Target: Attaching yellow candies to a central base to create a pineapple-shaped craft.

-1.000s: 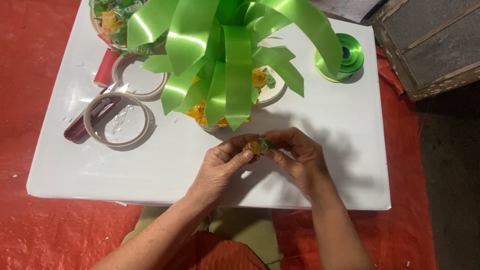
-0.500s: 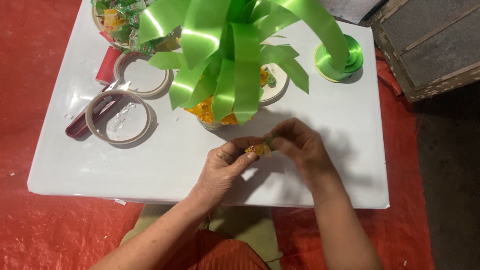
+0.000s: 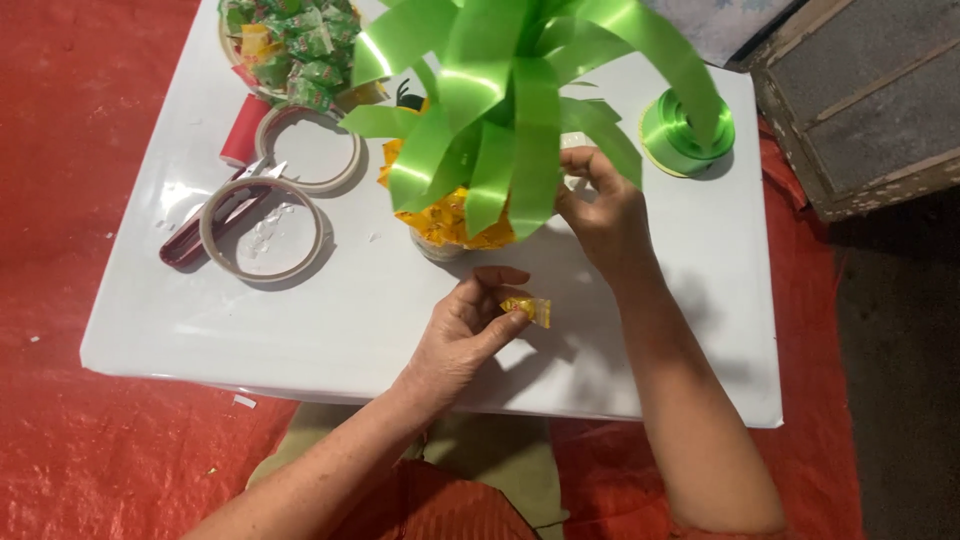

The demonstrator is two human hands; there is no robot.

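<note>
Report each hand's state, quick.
Left hand: shut on a yellow wrapped candy.
Right hand: raised beside the green ribbon loops; grip cannot be told.

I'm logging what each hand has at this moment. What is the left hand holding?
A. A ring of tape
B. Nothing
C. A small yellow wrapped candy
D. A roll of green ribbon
C: the left hand pinches a small yellow wrapped candy between thumb and fingertips above the white table.

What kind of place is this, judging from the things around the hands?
Probably a home craft spot on the floor, not a workshop: a low white table stands on a red plastic mat, with tape rolls, a green ribbon spool and a bowl of wrapped candies.
</note>
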